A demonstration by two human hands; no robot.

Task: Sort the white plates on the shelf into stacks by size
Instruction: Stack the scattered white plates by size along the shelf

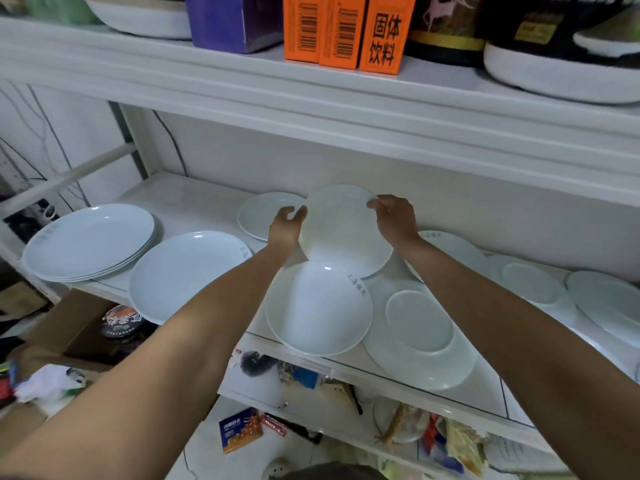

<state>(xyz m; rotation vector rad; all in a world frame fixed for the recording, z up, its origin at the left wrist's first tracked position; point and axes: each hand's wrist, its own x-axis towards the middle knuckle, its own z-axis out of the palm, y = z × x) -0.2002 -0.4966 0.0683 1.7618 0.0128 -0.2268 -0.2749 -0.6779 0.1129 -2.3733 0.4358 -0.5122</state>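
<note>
- Left hand [285, 228]: thumb and fingers curled on the left rim of the held plate [343, 230]
- Right hand [394, 218]: fingertips pinch the upper right rim of the same plate, thumb on the near face
- Held plate: white, mid-size, tilted up with its face toward the camera; lower edge just above the deep plate [318, 306], contact cannot be told
- Deep plate: right way up, grey print on the right inner wall, overhangs the front edge of the shelf [194, 202]
- Upturned plate [420, 332]: base ring up, just right of the deep plate, also over the front edge
- Back plate [259, 213]: small, flat, behind the left hand
- Big plate [183, 271]: left of the deep plate, over the front edge
- Stack [88, 242]: several large plates, far left end
- Right of the right arm: three more white plates, one partly under the arm [450, 251], one upturned [530, 282], one at the far right edge [606, 299]
- Shelf: white, glossy, white wall behind
- Shelf above: orange boxes [346, 29], purple box [232, 19]
- Carton [69, 327], lower left: holds a dark round tin [121, 322]
- Below: mixed packets, blurred
</note>
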